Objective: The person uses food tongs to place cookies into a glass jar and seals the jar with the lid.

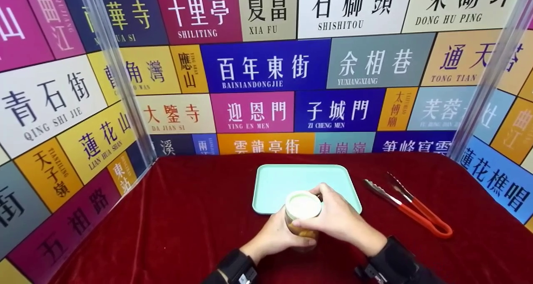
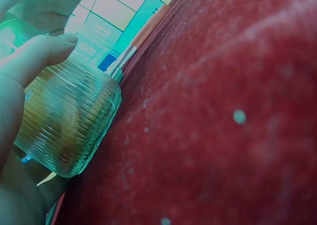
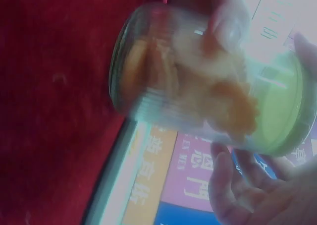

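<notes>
While ribbed glass jar (image 1: 301,225), pale round lid (image 1: 303,205), both hands grip.

A pale green tray (image 1: 291,180) lies empty near the back edge of a table covered in dark red velvet cloth (image 1: 187,217). Red-handled metal tongs (image 1: 410,207) rest toward the right edge. Colourful panels (image 1: 258,67) of Chinese place-name signs enclose the table.
</notes>
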